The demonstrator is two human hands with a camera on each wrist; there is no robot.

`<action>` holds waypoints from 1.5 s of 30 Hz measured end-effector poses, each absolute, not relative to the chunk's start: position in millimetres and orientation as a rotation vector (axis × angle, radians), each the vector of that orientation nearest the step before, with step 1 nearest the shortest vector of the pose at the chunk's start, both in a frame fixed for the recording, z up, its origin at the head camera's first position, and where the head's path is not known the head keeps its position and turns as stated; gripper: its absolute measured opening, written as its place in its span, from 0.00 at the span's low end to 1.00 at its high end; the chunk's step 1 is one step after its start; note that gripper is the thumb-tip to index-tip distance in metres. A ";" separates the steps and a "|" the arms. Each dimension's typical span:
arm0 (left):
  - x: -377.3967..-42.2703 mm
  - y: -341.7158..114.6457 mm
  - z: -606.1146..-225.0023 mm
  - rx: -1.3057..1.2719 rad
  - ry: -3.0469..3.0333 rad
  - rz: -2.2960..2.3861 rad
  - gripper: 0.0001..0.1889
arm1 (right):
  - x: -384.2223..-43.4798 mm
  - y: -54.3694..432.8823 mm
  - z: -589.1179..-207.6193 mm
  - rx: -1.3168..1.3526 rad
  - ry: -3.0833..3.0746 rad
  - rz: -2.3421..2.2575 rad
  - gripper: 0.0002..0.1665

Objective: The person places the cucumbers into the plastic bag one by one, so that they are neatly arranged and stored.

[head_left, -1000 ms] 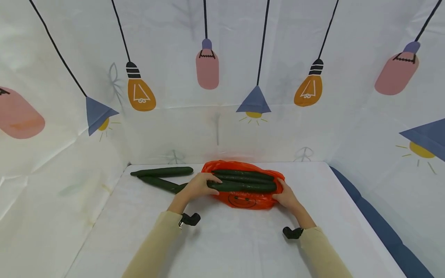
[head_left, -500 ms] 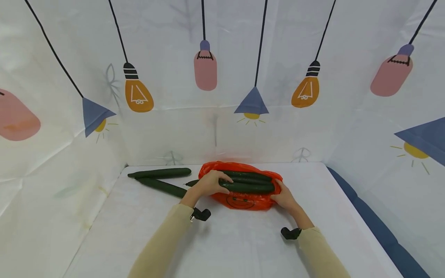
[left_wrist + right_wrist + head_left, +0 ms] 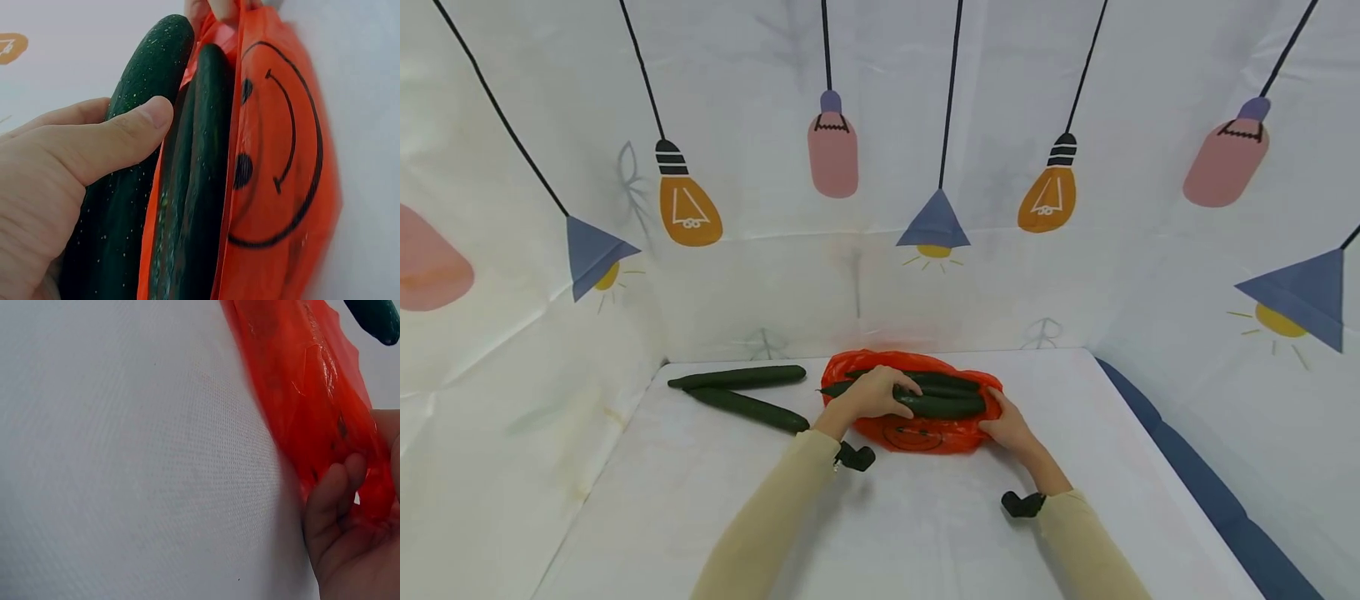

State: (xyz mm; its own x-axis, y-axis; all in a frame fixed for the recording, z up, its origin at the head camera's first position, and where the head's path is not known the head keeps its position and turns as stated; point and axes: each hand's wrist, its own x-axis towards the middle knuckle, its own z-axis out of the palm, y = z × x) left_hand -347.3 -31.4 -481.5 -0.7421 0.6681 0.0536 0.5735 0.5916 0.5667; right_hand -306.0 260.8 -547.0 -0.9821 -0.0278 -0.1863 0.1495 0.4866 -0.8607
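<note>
My left hand [image 3: 876, 393] grips a dark green cucumber [image 3: 115, 225], thumb on one side and fingers round the other. That cucumber lies along the mouth of a red plastic bag [image 3: 917, 437] with a smiley face printed on it. More cucumbers [image 3: 209, 112] lie lengthwise inside the bag, partly hidden by its side. At the bag's right end, my right hand [image 3: 1006, 423] holds the plastic with curled fingers [image 3: 328, 497]. The held cucumber's tip [image 3: 378, 322] shows above the bag in the right wrist view.
Two cucumbers lie on the white table left of the bag, an upper one [image 3: 741, 377] and a lower one [image 3: 748, 408], meeting at their left ends. White sheeting printed with lamps [image 3: 832, 154] rises behind the table. Something dark blue [image 3: 1187, 467] borders the right edge.
My left hand has moved right with the cucumber, away from the two on the table, and further over the bag. My right hand keeps its hold on the bag's end.
</note>
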 end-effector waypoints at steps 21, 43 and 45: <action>-347.1 -0.4 -502.8 1.007 2.629 0.881 0.17 | -302.9 258.5 -555.1 0.164 2.480 -1.643 0.45; -346.7 9.3 -525.0 1.007 2.648 0.916 0.18 | -299.7 261.3 -554.9 0.184 2.461 -1.657 0.44; -347.8 10.2 -526.4 1.024 2.658 0.908 0.18 | -299.8 261.7 -554.4 0.189 2.468 -1.658 0.44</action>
State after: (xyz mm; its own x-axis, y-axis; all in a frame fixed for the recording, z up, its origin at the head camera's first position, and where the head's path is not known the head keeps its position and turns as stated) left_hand -347.8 10.2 -526.4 -0.7552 0.6514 0.0724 0.5596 0.5833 0.5887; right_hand -299.8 261.7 -554.4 -0.9788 0.0143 -0.2042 0.1945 0.3763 -0.9059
